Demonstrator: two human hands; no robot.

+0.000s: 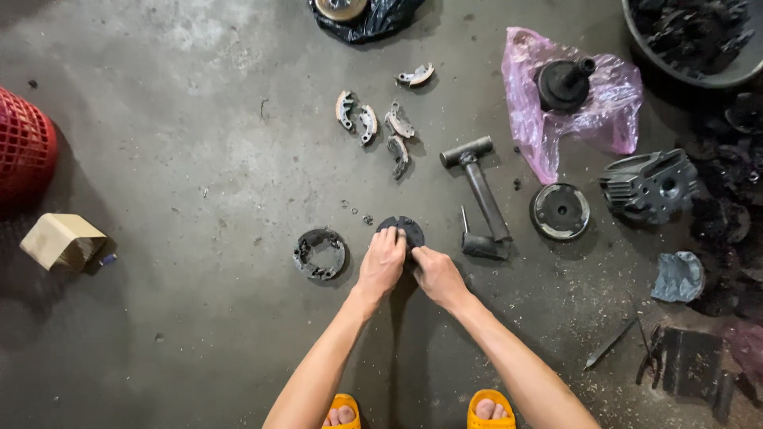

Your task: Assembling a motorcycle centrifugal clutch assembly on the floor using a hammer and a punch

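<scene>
My left hand (382, 262) and my right hand (435, 274) both rest on a round black metal plate (405, 227) lying on the concrete floor in front of me. The fingers of both hands curl over its near edge, hiding that part. To the left of it lies a ring-shaped clutch assembly (319, 253). Several loose curved clutch shoes (373, 127) are scattered farther out.
A black T-handle tool (480, 195) lies right of the plate. Beyond it sit a round disc (560, 211), a finned engine part (650, 185), a pink plastic bag (598, 107) with a dark part. A red basket (24, 147) and cardboard box (62, 241) are at the left.
</scene>
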